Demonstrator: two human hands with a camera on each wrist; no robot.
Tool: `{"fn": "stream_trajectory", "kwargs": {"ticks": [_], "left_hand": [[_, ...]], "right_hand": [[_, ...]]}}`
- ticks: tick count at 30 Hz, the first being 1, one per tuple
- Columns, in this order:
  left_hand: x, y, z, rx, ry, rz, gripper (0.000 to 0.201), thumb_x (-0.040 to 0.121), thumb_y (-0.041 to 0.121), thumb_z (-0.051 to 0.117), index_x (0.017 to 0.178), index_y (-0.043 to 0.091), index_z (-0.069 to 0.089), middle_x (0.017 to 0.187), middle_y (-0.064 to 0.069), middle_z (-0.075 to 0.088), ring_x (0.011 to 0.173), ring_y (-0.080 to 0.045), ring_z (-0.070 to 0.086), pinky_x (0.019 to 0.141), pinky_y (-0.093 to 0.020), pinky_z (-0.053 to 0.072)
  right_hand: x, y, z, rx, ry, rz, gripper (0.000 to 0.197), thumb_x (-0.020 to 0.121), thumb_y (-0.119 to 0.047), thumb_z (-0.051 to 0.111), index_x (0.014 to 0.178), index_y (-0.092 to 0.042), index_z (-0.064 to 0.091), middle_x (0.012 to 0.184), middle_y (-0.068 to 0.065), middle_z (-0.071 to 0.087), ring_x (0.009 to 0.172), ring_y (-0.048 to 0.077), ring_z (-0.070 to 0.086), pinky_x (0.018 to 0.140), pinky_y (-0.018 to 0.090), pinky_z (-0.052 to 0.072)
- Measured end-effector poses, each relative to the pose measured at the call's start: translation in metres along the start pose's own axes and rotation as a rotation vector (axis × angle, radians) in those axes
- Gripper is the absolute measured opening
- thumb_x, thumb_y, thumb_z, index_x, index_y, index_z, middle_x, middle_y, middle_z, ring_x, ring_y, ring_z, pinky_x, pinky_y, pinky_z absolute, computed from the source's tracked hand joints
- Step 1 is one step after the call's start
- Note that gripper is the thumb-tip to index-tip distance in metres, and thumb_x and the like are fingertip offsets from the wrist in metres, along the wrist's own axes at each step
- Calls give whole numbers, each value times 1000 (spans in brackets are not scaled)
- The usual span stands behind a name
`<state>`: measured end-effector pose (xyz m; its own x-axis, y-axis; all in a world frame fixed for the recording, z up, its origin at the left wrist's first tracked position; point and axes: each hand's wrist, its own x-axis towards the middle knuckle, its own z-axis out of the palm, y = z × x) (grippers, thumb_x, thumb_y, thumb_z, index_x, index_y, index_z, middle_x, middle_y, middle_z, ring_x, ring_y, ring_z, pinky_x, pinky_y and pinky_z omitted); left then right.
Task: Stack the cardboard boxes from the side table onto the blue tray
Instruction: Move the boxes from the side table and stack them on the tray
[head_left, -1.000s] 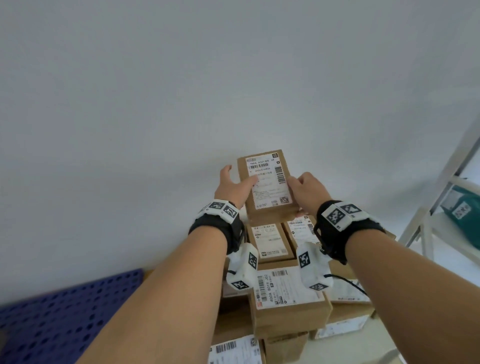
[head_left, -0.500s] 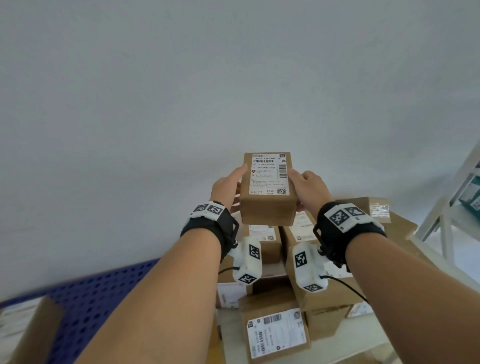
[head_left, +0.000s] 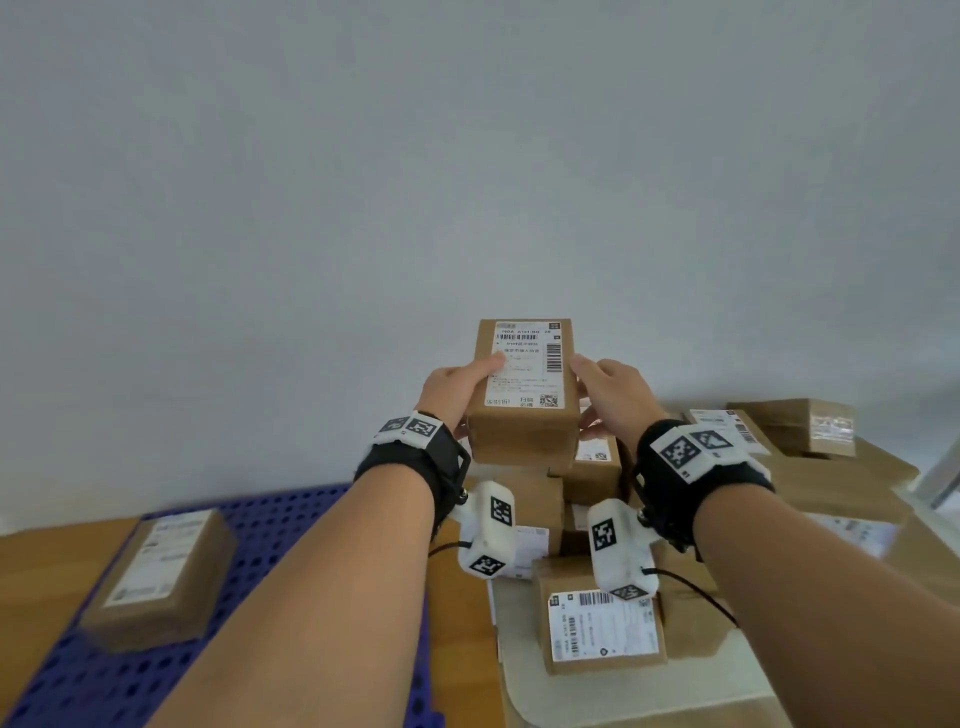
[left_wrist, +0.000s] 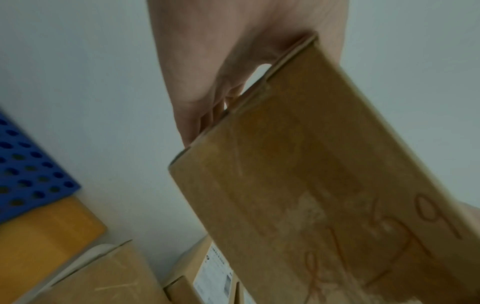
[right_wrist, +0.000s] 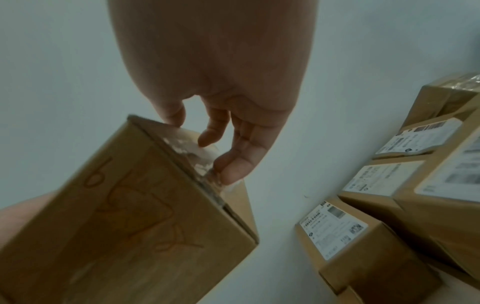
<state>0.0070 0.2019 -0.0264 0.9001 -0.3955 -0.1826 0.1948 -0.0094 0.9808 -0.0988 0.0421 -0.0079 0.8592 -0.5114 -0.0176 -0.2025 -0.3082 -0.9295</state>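
A small cardboard box (head_left: 523, 415) with a white shipping label is held in the air between both hands, above the pile of boxes (head_left: 602, 618) on the side table. My left hand (head_left: 457, 387) grips its left side, thumb over the label. My right hand (head_left: 608, 395) grips its right side, fingers curled round the edge. The left wrist view shows the box's underside (left_wrist: 324, 195) with handwriting, and my left fingers (left_wrist: 202, 115) on its side. In the right wrist view my right fingertips (right_wrist: 228, 164) press the taped end of the box (right_wrist: 124, 226). The blue perforated tray (head_left: 291, 525) lies lower left and carries one labelled box (head_left: 156, 577).
A plain white wall stands close behind everything. The tray rests on a wooden surface (head_left: 47, 551). Several more labelled boxes (right_wrist: 405, 185) are stacked against the wall on the right. The side table's pale top (head_left: 623, 696) shows below the pile.
The held box has come up off the pile and shifted left with both hands. The view has swung left, bringing more of the blue tray and the box on it into sight.
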Motion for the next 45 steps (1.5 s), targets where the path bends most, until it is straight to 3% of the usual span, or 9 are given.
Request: {"fn": "stream_trajectory", "kwargs": {"ticks": [10,19,25,33,35,38,41,43,45], "left_hand": [[-50,-47,-29,57,87,11,70,48,63,77,95,12,76,95,-7,78,96,-29,73,98,-48,53],[-72,-61,-112,-19,204,0,71,52,59,81,101,8,75,98,-10,77,98,-31,72,98,-49,52],[-54,-72,-204,-37,218,-18,70,43,66,86,91,15,81,101,-11,76,100,-31,72,101,-49,49],[-42,-57,-311,-14,171,-137,66,54,55,80,103,12,75,102,-11,76,102,-33,71,102,-51,49],[-42,-55,-329,16,141,-162,52,66,49,77,102,11,74,97,-9,77,95,-30,72,93,-43,55],[-32,-60,-357,38,154,-182,40,83,41,71,107,9,70,92,-7,75,79,-22,71,71,-31,55],[-19,-73,-378,99,211,-199,56,64,52,72,102,11,70,103,-9,74,96,-27,70,84,-40,55],[-12,-85,-387,173,221,-203,37,73,45,70,92,13,70,101,-11,74,96,-29,68,80,-37,51],[-5,-95,-393,235,224,-197,24,85,31,69,99,13,71,107,-13,73,98,-28,67,80,-36,50]], "right_hand": [[-51,27,25,0,-127,54,46,96,-49,46,107,-10,65,98,6,72,77,30,74,71,45,62],[-70,15,98,27,-272,150,61,89,-67,47,116,-12,55,109,9,65,94,24,67,67,35,57],[-64,-7,180,33,-388,152,90,62,-84,46,125,-21,55,111,6,68,94,23,70,79,41,58],[-57,-44,302,129,-382,211,50,89,-57,56,109,-12,64,102,8,73,83,21,68,78,40,59],[-57,-44,324,137,-365,242,39,91,-52,57,99,-15,65,99,7,73,84,22,67,80,41,58],[-58,-38,350,186,-349,298,30,95,-43,56,96,-15,66,91,4,72,76,18,65,67,32,54],[-57,-29,369,164,-301,326,29,94,-41,56,100,-14,66,93,4,72,78,19,64,68,32,52],[-54,-20,379,138,-299,350,28,95,-41,56,98,-15,68,94,5,73,81,20,66,73,35,54],[-51,-12,389,104,-308,378,33,94,-42,56,100,-12,69,99,9,74,84,23,66,76,37,53]]}}
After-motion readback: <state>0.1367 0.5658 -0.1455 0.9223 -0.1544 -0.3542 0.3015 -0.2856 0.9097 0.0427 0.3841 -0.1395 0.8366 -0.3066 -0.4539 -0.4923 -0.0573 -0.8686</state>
